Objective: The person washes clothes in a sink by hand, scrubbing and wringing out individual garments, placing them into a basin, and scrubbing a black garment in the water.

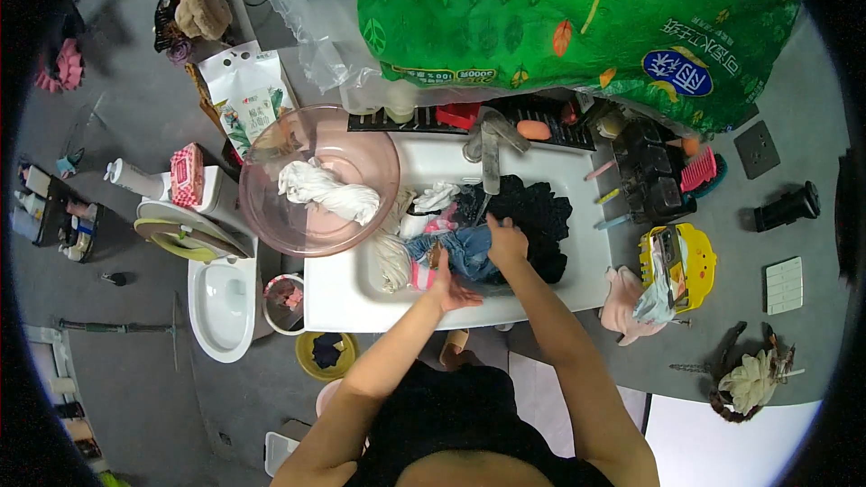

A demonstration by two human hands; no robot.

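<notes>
In the white sink (591, 216), blue denim (467, 251) lies bunched among other wet-looking laundry. My right hand (508, 243) is closed on the denim's right part, its fingertips partly hidden in the folds. At the near side of the sink, my left hand (456, 291) is open, fingers stretched to the right and thumb up against the denim beside a brown patch. Black clothes (543, 225) are heaped to the right of the denim. Cream cloth (393, 257) and pink-and-white pieces lie on its left. The metal faucet (490, 158) points down over the pile, with what looks like water below its spout.
A translucent pink basin (383, 162) holding a twisted white cloth (329, 191) rests over the sink's left side. Beyond the sink lies a large green package (523, 27). At right stand a black rack (651, 171) and a yellow basket (699, 269); a toilet (221, 307) is at left.
</notes>
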